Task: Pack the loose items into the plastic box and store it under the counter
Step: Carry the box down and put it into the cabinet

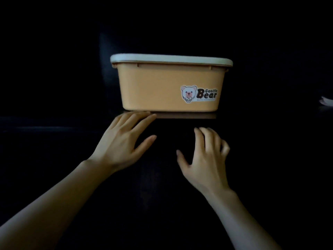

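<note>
An orange plastic box [162, 87] with a pale lid [171, 58] closed on top stands on a dark glossy surface in a dark space. A bear sticker [198, 93] is on its front right. My left hand [124, 139] is flat, fingers apart, with its fingertips at the box's lower left front edge. My right hand [203, 156] hovers a little in front of the box, fingers spread and slightly curled, holding nothing. The box's contents are hidden by the lid.
Nearly everything around the box is black and unreadable. A small pale object [327, 101] shows at the right edge. A faint reflection of the box lies on the dark surface [180, 177] just below it.
</note>
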Available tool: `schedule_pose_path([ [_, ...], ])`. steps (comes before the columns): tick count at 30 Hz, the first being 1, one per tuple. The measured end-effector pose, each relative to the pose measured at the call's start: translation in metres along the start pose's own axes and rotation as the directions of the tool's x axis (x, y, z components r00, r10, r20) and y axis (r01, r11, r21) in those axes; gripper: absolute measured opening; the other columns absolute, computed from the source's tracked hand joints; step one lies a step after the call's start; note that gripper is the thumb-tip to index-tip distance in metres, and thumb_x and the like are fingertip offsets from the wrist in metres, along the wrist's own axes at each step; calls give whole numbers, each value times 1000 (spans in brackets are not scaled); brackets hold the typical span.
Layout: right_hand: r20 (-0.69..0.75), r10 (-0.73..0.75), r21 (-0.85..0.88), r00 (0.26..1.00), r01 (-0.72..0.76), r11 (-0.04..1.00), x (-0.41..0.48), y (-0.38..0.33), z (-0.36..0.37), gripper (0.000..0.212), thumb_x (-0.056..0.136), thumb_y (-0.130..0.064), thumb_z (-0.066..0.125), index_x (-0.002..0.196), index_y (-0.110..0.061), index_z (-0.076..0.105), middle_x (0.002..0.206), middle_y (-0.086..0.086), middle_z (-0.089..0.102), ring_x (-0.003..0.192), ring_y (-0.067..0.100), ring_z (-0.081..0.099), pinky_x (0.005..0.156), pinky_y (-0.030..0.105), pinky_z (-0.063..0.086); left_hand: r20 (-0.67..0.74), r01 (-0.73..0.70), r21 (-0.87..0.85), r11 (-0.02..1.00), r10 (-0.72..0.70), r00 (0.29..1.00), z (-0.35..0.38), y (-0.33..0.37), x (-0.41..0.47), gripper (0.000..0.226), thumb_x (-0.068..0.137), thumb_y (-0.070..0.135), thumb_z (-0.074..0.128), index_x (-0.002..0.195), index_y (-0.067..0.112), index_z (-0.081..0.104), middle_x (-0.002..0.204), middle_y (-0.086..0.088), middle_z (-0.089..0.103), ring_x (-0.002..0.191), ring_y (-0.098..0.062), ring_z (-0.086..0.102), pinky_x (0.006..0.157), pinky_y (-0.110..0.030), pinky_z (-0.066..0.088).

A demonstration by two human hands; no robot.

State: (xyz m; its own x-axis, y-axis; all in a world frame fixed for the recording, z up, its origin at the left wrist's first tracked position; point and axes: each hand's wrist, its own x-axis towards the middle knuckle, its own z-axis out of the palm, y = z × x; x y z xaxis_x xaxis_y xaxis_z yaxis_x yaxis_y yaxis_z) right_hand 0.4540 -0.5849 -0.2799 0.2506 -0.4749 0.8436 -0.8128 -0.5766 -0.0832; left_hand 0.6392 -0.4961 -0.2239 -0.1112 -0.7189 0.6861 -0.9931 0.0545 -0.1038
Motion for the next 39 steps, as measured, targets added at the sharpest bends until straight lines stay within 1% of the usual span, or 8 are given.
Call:
schedule_pose_path([
  [4,138,-74,38,988,69,997,9,-37,-1,60,73,-48,56,119,-8,59,118,13,58,109,33,54,92,45,31,191,53,41,998,-60,980,-37,-37,-18,70,89,61,17,139,18,40,139,-7,47,131,-25,40,109,-29,17],
  [9,321,28,99,947,-63,993,21,-73,-24,61,76,-56,45,113,-11,63,111,13,59,104,32,56,91,45,28,299,214,45,976,-217,929,-76,-70,-32,89,81,74,2,140,18,37,145,-7,39,136,-24,32,111,-35,19],
  [13,472,-104,144,875,40,989,31,-102,-44,61,77,-54,54,120,-12,61,121,6,61,113,21,57,100,46,27,402,297,84,951,-305,863,-102,-99,-49,94,73,79,-5,146,24,19,154,4,18,142,-10,9,115,-27,6],
  [20,641,-309,285,702,155,946,44,-176,-42,73,91,-49,38,148,-13,11,156,4,13,143,17,6,113,39,-4,483,321,109,941,-333,810,-134,-150,-81,97,72,78,-7,146,19,11,154,5,6,137,-3,-5,112,-22,-3],
  [24,620,-312,275,720,174,946,44,-238,-24,72,90,-45,41,148,-13,12,154,6,17,142,19,12,112,40,-8,475,294,93,951,-302,827,-143,-199,-96,93,74,76,-6,147,21,10,154,6,6,136,-2,-5,111,-21,-5],
  [29,624,-31,131,781,-66,989,33,-285,-14,76,74,-49,62,137,-13,41,136,13,43,127,29,42,101,53,31,524,159,44,986,-159,837,-147,-228,-107,82,83,70,10,146,18,15,153,4,13,139,-7,9,112,-25,2],
  [34,574,58,99,817,-139,985,29,-288,-10,73,73,-52,54,136,-18,41,134,4,42,131,19,36,95,47,31,508,151,-20,988,-120,853,-143,-231,-111,88,82,73,12,146,12,21,153,-3,21,139,-13,17,111,-30,9],
  [39,435,116,152,893,-199,968,12,-294,-22,57,74,-52,54,120,-18,55,120,6,52,121,23,47,87,46,37,517,204,-139,969,-105,850,-139,-238,-112,94,74,80,2,147,21,6,152,9,2,137,-2,-3,110,-21,-4],
])
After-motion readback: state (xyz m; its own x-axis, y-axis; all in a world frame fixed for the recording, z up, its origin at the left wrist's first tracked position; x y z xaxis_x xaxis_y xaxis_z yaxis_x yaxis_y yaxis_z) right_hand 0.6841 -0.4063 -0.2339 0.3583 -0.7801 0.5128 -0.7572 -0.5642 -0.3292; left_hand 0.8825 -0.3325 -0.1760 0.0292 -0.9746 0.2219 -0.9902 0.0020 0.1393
